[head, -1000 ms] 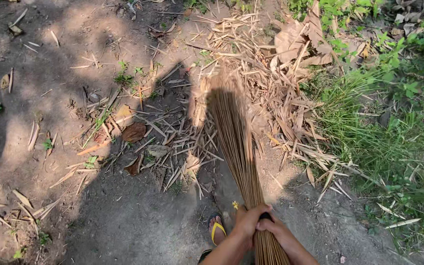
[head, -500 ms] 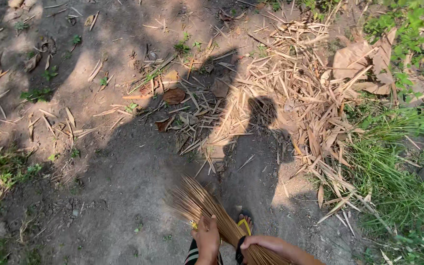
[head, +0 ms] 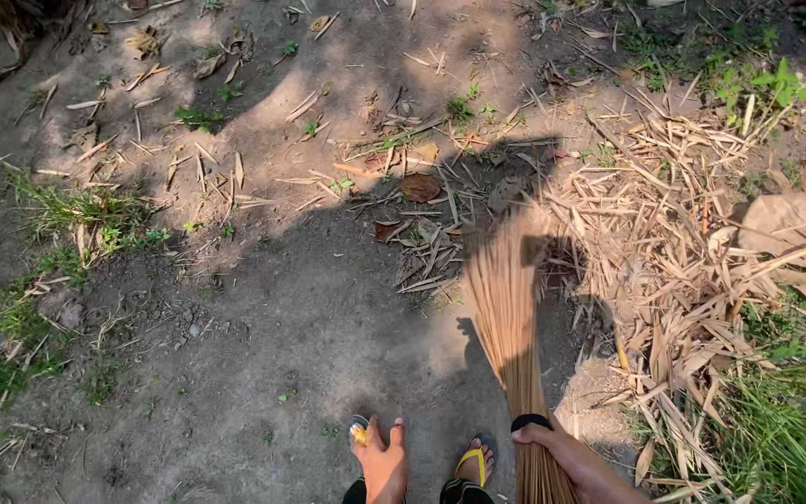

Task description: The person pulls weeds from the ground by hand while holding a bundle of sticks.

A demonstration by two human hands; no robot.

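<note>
Bare dirt lies left of stick broom [head: 507, 317], right hand [head: 562, 448] grip clenched on it; left hand [head: 384, 462] released.

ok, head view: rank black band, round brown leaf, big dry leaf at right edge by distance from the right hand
From the right hand:
1. Black band on the broom, touching the hand.
2. Big dry leaf, up and to the right by the grass.
3. Round brown leaf, far ahead, left of the broom tips.

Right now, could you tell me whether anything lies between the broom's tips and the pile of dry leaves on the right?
Nothing visible does. The broom, held in the right hand, already has its tips at the left edge of the leaf pile; only bare dirt lies left of it.
</note>
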